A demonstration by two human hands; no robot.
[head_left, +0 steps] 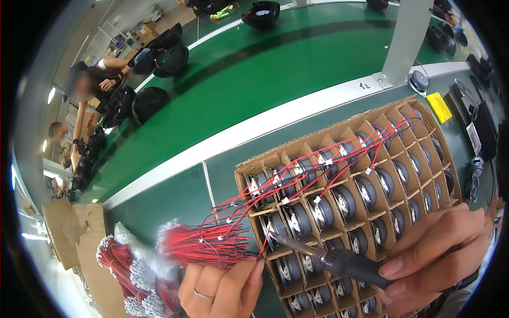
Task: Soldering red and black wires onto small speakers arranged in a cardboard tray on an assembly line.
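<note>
Gripped in the right hand at the lower right of the frame, fingers closed round its black handle, is a soldering iron; its metal tip points up-left to a speaker in the near-left part of a cardboard tray. Lower centre, the left hand, a ring on one finger, pinches a thin red wire just beside that tip. This tray of divided cells fills the right half of the frame, each cell holding a round speaker, with red wires trailing across the upper rows. Left of the hands lie bundles of red wires on the green worktop. Beyond a white rail runs a green belt, with black shells and other people at the upper left.
</note>
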